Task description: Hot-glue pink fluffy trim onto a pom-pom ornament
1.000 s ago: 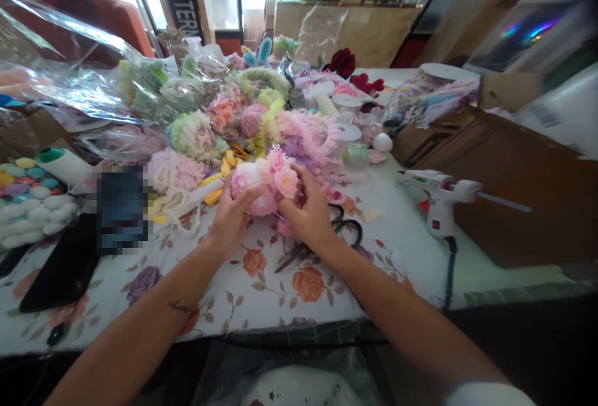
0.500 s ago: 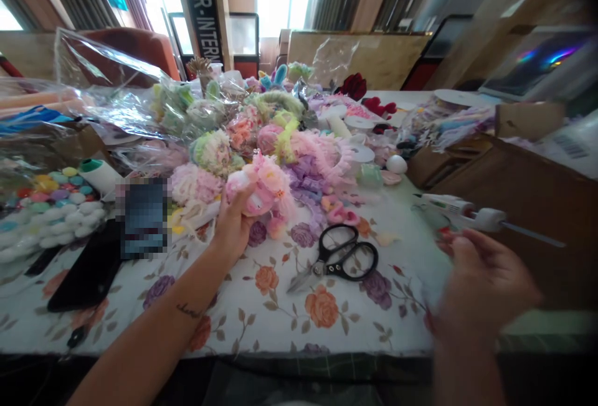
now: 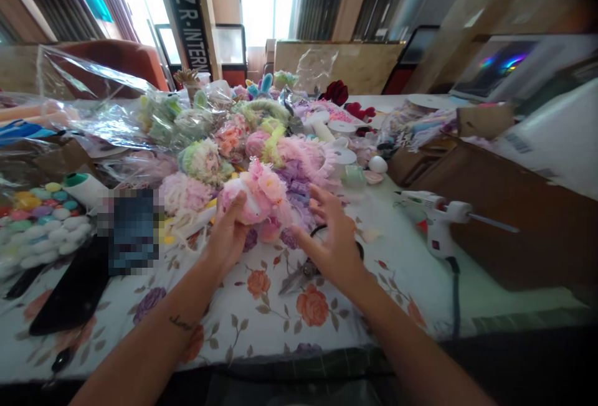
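My left hand (image 3: 230, 231) is wrapped round a pink and white fluffy craft piece (image 3: 255, 197) trimmed with pale pink flowers, held above the flowered tablecloth (image 3: 210, 325). Just to its right, my right hand (image 3: 329, 238) hovers with fingers spread and holds nothing. Beneath that hand lie the black-handled scissors (image 3: 299, 276), their handles mostly covered by it. A white hot glue gun (image 3: 441, 225) stands at the right, a glue stick poking out of its back.
Yarn and trimmings (image 3: 299, 151) are heaped behind my hands. On the left are bagged pompoms (image 3: 51, 225), a thread spool (image 3: 84, 189), a dark phone-like slab (image 3: 70, 297) and a blurred-out object (image 3: 134, 231). A cardboard box (image 3: 504, 207) blocks the right side.
My right hand has left the glue gun, which now stands by the box, and has moved left beside the pink craft piece. My left hand keeps its hold. The view has turned slightly right.
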The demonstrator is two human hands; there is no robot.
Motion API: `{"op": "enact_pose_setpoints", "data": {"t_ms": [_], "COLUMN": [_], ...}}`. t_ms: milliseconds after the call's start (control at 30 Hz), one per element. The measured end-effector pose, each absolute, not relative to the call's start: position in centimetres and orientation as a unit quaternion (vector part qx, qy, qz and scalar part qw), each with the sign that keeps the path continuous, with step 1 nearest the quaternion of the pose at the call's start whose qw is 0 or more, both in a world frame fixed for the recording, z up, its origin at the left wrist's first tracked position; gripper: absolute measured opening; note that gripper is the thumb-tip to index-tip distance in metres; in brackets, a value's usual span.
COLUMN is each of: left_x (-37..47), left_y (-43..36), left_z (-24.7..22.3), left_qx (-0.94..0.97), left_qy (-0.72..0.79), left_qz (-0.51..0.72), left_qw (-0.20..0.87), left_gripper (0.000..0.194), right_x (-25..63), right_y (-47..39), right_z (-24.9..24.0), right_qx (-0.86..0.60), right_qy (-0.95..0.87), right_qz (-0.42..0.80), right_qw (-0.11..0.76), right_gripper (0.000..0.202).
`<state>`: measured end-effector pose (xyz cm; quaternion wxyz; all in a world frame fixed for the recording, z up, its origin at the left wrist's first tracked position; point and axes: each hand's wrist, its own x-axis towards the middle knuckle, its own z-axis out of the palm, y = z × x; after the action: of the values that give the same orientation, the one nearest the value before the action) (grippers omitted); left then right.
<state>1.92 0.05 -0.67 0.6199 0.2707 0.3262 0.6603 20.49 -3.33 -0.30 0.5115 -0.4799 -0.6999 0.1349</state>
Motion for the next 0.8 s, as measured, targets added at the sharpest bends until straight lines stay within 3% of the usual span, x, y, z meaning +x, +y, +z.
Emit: {"op": "enact_pose_setpoints", "data": {"t_ms": [133, 300, 467, 600, 800], "left_x": [2.0, 2.2, 2.5, 2.7, 2.6], "left_y": [-0.2, -0.5, -0.8, -1.0, -1.1], "left_z": [-0.6, -0.6, -0.4, -0.3, -0.7], "left_qx": [0.290, 0.297, 0.303, 0.307, 0.364], "left_qy": [0.329, 0.332, 0.351, 0.360, 0.378], "left_qz": [0.649, 0.656, 0.651, 0.646, 0.646], "left_qw": [0.622, 0.609, 0.601, 0.599, 0.555], "left_gripper": [0.073, 0.074, 0.072, 0.069, 0.067], "right_x": [16.8, 15.5, 16.4, 16.6, 16.4], "right_y": [0.0, 1.0, 0.7, 0.7, 0.9], "right_z": [0.3, -0.9, -1.5, -1.1, -1.3], "right_qx": [-0.453, -0.430, -0.447, -0.423, -0.464], "right_qy": [-0.709, -0.685, -0.680, -0.684, -0.638], "right_qz": [0.150, 0.205, 0.207, 0.222, 0.245], "right_qw": [0.519, 0.551, 0.544, 0.551, 0.564], "right_gripper": [0.068, 0.024, 0.014, 0.015, 0.039]}}
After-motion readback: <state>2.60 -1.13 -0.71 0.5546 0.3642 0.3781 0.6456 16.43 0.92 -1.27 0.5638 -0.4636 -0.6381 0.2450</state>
